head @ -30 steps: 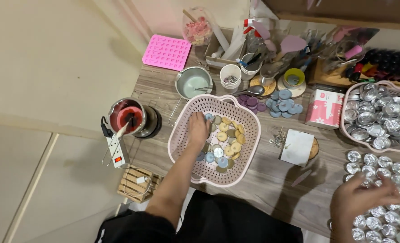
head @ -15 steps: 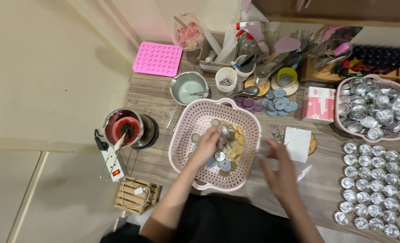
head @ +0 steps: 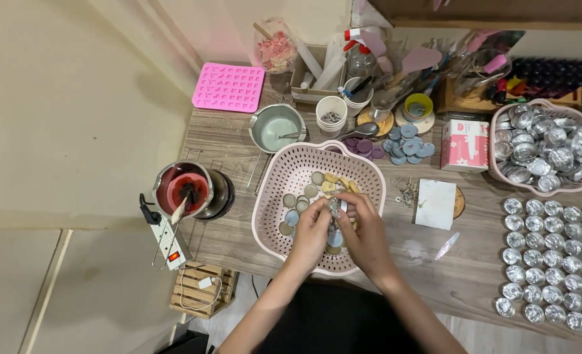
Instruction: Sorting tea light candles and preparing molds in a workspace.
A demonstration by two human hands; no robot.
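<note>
Right over the bench (head: pixel 474 282), above the pink basket (head: pixel 274 203) of wax discs (head: pixel 315 178), the left hand (head: pixel 314 231) and the right hand (head: pixel 364 229) meet, fingertips of both pinched on one small silvery cup (head: pixel 335 206) held just clear of the discs.

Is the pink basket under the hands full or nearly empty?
Nearly empty. The pink basket holds only a scatter of small round discs, and most of its slotted floor shows bare.
</note>
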